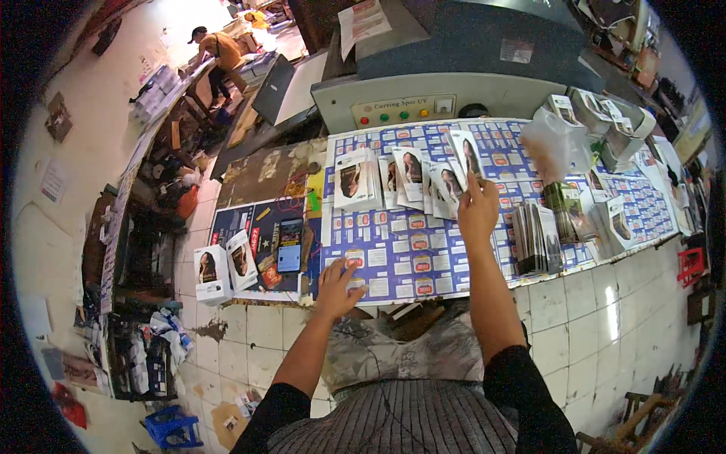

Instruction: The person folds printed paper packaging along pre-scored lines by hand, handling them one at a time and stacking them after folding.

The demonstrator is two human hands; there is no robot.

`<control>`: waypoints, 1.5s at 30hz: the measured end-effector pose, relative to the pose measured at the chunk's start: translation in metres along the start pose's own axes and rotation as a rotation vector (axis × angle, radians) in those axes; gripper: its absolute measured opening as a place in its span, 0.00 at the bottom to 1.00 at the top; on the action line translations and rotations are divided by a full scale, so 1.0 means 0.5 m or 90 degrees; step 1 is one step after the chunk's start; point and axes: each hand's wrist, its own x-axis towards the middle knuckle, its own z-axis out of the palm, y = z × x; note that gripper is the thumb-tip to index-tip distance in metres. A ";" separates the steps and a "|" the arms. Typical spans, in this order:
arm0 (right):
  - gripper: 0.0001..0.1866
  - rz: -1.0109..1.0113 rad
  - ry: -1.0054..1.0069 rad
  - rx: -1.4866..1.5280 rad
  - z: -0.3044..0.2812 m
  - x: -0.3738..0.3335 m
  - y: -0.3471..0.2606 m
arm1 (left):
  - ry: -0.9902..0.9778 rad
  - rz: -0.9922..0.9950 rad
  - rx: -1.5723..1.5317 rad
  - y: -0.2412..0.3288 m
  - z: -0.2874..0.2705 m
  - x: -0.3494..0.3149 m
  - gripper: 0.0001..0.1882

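– Blue-and-white printed sheeting (393, 253) covers most of the worktop (446, 261) in mid-frame. Where is the grip?

– Right of the frame's centre: the right hand (478, 208) has its fingers closed on the lower end of a slim white packet (465, 150) with a dark-haired picture.

– Which way does that packet lie from the grip?

– Up the frame, leaning slightly left. Its long axis roughly carries on the line of the forearm, far end toward the upper edge. How the thumb sits, I can't tell.

– And the left hand (339, 289)?

– Lower and further left, fingers spread on the sheeting, holding nothing. It's well apart from the packet, so the right is plainly nearer.

– What's around the packet?

– Just left, a fanned group of white packets (444, 187); past those, toward the left end of the sheeting, a thicker stack (353, 181). Below and to the right, a row of dark-edged packets (533, 236) stands near the right forearm.

– Any containers?

– One clear plastic bag (571, 147), upper right; I can't make out its contents. Greenish packets (561, 208) sit below it. Far left, a phone (289, 246) lies beside more white packs (242, 259).
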 end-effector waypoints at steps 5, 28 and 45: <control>0.27 0.033 -0.376 -0.091 0.075 -0.061 0.137 | -0.023 0.002 -0.017 -0.001 0.010 0.008 0.35; 0.30 -0.106 -0.383 0.237 -0.120 -0.323 -0.114 | -0.158 -0.341 -0.932 0.225 0.042 0.027 0.25; 0.33 -0.062 -0.393 0.225 -0.131 -0.311 -0.182 | -0.042 -0.376 -1.272 0.208 0.005 -0.030 0.23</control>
